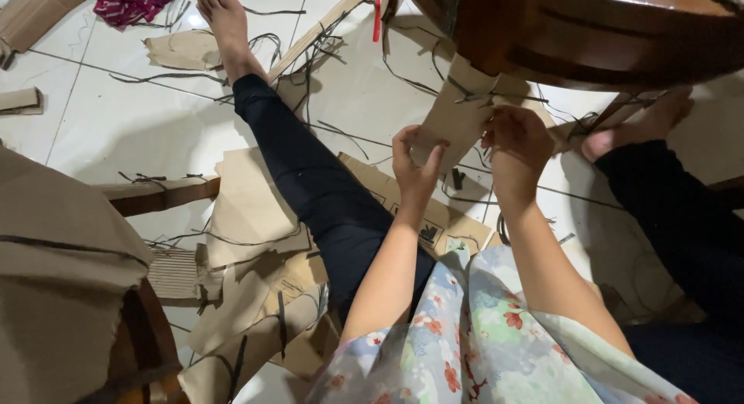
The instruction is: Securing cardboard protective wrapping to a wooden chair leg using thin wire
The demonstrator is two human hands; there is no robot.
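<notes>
1. Here, in the head view, we hold one cardboard strip (453,121) between both hands, out in front of us above the white tiled floor (116,125) and just under the rim of a round wooden stool (589,32).
2. Our left hand (416,167) pinches the strip's lower end, thumb on the near face and fingers behind it, so this grip is closed on the cardboard.
3. Our right hand (518,144) clamps the strip's right edge higher up, fingers curled over it; it too is closed on the cardboard.
4. The strip's long axis runs from the left hand up and to the right, toward the stool; its upper end lies beyond both grips, and the right hand is the nearer to that end.
5. The strip is plain brown, flat and stiff-looking, with a straight cut left edge; dark thin slivers cross its upper end, though we cannot tell whether they touch it.
6. Below the hands lie our dark-trousered legs, a flat printed cardboard sheet (430,214) between them, and loose cardboard offcuts (248,210) and thin trimmings scattered to the left.
</notes>
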